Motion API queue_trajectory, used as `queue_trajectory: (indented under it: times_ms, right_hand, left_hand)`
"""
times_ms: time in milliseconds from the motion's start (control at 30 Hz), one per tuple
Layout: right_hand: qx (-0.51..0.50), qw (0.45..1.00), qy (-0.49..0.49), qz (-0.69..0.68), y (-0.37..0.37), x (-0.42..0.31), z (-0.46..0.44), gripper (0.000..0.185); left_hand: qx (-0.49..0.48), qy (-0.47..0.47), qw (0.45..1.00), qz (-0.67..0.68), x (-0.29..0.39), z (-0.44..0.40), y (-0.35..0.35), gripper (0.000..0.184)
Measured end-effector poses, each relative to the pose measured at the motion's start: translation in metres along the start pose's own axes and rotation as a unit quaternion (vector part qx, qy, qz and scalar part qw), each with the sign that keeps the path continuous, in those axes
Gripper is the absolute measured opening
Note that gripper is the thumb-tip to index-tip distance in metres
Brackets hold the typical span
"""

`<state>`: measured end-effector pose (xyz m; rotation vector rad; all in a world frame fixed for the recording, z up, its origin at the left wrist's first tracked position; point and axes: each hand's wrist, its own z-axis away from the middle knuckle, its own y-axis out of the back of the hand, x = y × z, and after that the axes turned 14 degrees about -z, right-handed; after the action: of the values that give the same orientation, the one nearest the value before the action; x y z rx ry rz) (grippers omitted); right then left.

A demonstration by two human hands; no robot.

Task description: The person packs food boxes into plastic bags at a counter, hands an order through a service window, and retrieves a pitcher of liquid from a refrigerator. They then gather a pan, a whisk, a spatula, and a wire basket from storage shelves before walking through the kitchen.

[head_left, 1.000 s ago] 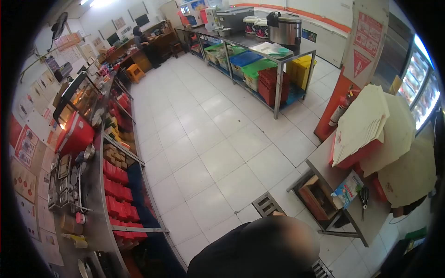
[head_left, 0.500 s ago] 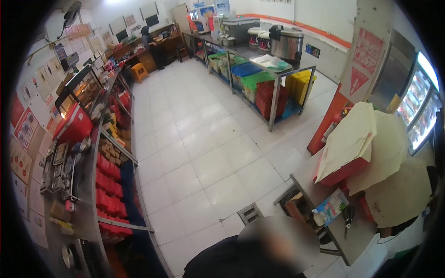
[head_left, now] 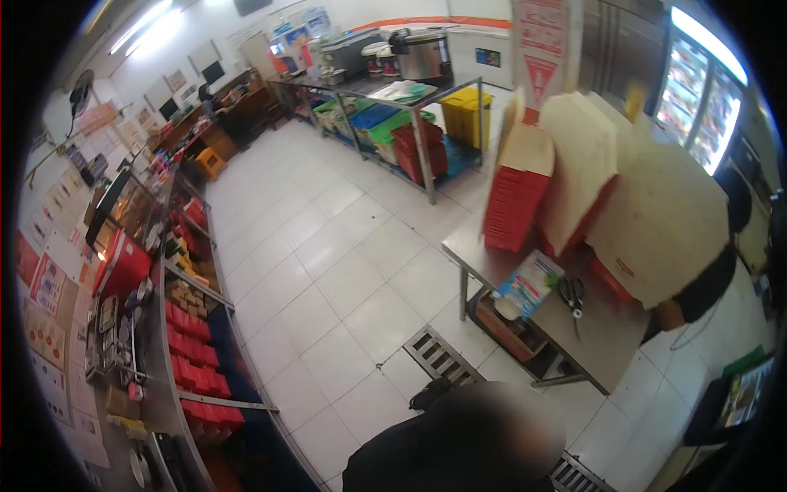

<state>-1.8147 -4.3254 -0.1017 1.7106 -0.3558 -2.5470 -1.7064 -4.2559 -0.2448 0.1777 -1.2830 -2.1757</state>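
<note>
Neither my left hand nor my right hand can be made out. A dark-clothed shape with a blurred patch (head_left: 426, 451) fills the bottom middle. On the metal table (head_left: 602, 348) at right lie black-handled scissors (head_left: 571, 293) and a blue-and-white plastic packet (head_left: 529, 283). Behind them stand red-sided cardboard pieces (head_left: 516, 209) in a stack, with large tan cardboard sheets (head_left: 656, 221) leaning beside it. Below the largest sheet, a person's hand (head_left: 670, 315) and dark sleeve (head_left: 707, 283) show partly; the sheet hides the rest, and its grip cannot be seen.
Tiled floor (head_left: 328, 271) runs between the left counter (head_left: 111, 402), with red boxes (head_left: 193, 361) on its shelf, and a long steel table (head_left: 430, 94) carrying a large pot (head_left: 422, 57). Floor drain grates (head_left: 443, 357) lie near the bottom. A lit drinks fridge (head_left: 697, 90) stands at right.
The camera's view has swung right, so the metal table and cardboard appear farther left and higher. More of the red-sided stack shows. The blurred patch at the bottom has shifted slightly.
</note>
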Motion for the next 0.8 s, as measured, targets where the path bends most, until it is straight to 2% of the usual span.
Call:
queue_trajectory:
  times_ms: [67,233,300,367,433,500,533,567,633,733,800]
  right_hand:
    - [0.042,0.990,-0.054,-0.127,0.034,0.016,0.023,0.017]
    - [0.109,0.978,0.002,-0.180,0.082,0.116,0.043,0.014]
    - [0.143,0.972,0.016,-0.188,0.103,0.114,0.049,0.012]
    - [0.121,0.968,0.020,-0.218,0.131,0.094,0.050,0.011]
    - [0.098,0.975,0.068,-0.190,0.165,0.070,0.052,0.012]
    - [0.070,0.988,0.075,-0.120,0.206,0.084,0.049,0.013]
    - [0.065,0.996,0.062,0.004,0.231,0.058,0.055,0.015]
    - [0.034,0.998,0.057,0.015,0.255,0.058,0.053,0.018]
    - [0.044,0.991,0.112,0.066,0.299,0.046,0.056,0.018]
    - [0.103,0.991,0.071,0.050,0.347,0.060,0.053,0.017]
    - [0.121,0.983,0.071,0.115,0.381,0.061,0.066,0.015]
  left_hand:
    - [0.010,-0.048,0.999,-0.023,0.041,-0.017,0.014,0.022]
    - [0.027,-0.095,0.994,-0.045,0.111,-0.052,0.041,0.021]
    - [0.019,-0.107,0.994,-0.024,0.130,-0.072,0.052,0.019]
    - [0.021,-0.100,0.995,-0.019,0.142,-0.085,0.065,0.019]
    - [0.009,-0.113,0.993,-0.014,0.168,-0.100,0.072,0.022]
    - [-0.019,-0.162,0.986,-0.044,0.194,-0.129,0.070,0.023]
    - [-0.035,-0.184,0.981,-0.058,0.208,-0.145,0.070,0.023]
    - [-0.049,-0.206,0.975,-0.073,0.223,-0.162,0.070,0.023]
    - [-0.082,-0.249,0.959,-0.107,0.251,-0.198,0.077,0.024]
    - [-0.130,-0.296,0.934,-0.152,0.293,-0.240,0.097,0.026]
    - [-0.148,-0.322,0.919,-0.175,0.329,-0.272,0.108,0.027]
